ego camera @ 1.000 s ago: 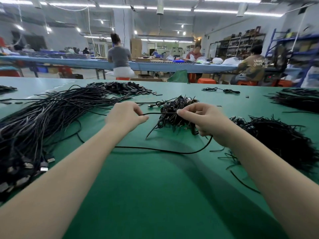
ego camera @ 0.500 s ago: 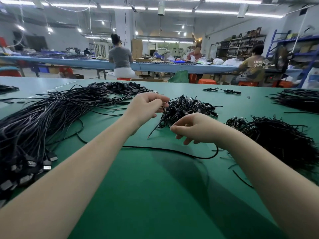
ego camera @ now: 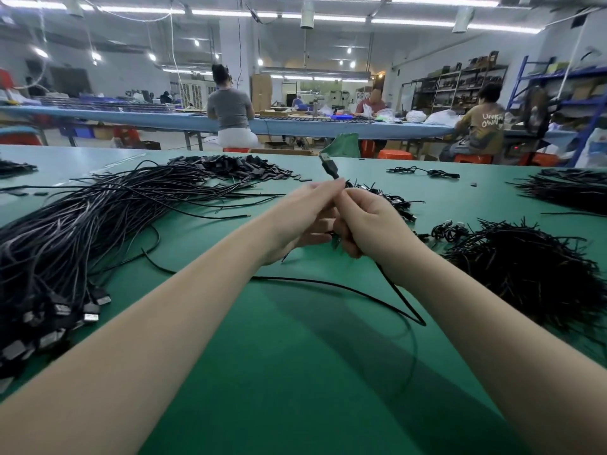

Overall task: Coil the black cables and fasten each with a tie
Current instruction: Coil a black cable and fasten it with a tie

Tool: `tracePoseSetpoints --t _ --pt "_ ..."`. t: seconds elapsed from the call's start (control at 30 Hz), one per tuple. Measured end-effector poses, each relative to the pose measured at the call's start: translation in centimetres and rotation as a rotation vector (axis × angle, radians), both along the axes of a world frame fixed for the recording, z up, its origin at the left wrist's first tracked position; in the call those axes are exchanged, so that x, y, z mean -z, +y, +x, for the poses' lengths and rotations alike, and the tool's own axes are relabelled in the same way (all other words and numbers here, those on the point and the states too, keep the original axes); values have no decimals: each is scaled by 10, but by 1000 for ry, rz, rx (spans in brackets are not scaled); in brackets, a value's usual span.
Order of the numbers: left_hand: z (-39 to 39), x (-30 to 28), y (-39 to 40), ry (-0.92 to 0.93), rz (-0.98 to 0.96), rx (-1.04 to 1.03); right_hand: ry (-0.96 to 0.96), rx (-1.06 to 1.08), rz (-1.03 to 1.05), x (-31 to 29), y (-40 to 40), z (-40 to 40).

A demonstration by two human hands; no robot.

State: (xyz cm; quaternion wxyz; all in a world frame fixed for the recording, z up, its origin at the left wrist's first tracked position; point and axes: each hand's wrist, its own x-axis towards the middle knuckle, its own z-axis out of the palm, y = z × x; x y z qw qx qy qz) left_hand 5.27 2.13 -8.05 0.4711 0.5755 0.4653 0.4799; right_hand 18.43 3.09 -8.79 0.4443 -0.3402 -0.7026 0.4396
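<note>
The black cable (ego camera: 354, 289) is in my two hands, which are raised together above the middle of the green table (ego camera: 295, 372). My left hand (ego camera: 295, 221) has its fingers closed around the cable, and the USB plug (ego camera: 328, 165) stands up from the fingertips, tilted to the left. My right hand (ego camera: 368, 221) touches the left one; its fingers are curled and grip the cable lower down. From under the right hand the cable hangs to the table, makes a sharp bend near my right forearm, and runs back to the left. A big bundle of loose cables (ego camera: 65, 231) lies on the left, and a pile of black ties (ego camera: 532, 270) on the right.
</note>
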Motion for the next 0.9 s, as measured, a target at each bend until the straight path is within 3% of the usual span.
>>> tracePoseSetpoints --t 0.1,0.17,0.23,0.3,0.37,0.4,0.43,0.5,0.57,0.6,0.67,0.73,0.83,0.9 --pt "2 -3 -5 68 -4 24 -55 -91 -24 5 -2 -5" --pt "2 -9 -6 17 42 -50 -59 -184 -95 8 -2 -5" --pt "-4 -19 -3 -205 45 -141 -44 -333 -225 11 -2 -3" --pt "-19 -33 -5 -522 10 -77 -77 -500 -369 13 -3 2" --pt "-38 -49 -14 -801 -95 192 -163 -587 -462 13 -2 8" --pt "-45 -54 -19 -820 -148 364 -202 -577 -469 13 -1 12" --pt "-52 -55 -23 -728 -165 492 -223 -530 -447 11 0 15" --pt "-57 -51 -25 -250 -125 488 -187 -372 -375 4 4 21" --pt "-52 -45 -27 175 -287 506 -101 -232 -323 -8 5 22" --pt "-49 -43 -26 274 -365 518 -68 -193 -291 -14 4 21" --pt "-43 -38 -20 258 -357 436 4 -163 -247 -24 0 14" --pt "-34 -37 -16 82 -234 224 51 -199 -211 -28 -8 7" --pt "-29 -46 -13 -201 -30 -18 48 -403 -260 -21 -18 0" --pt "-29 -56 -16 -387 39 -26 -24 -559 -342 -10 -21 -3"
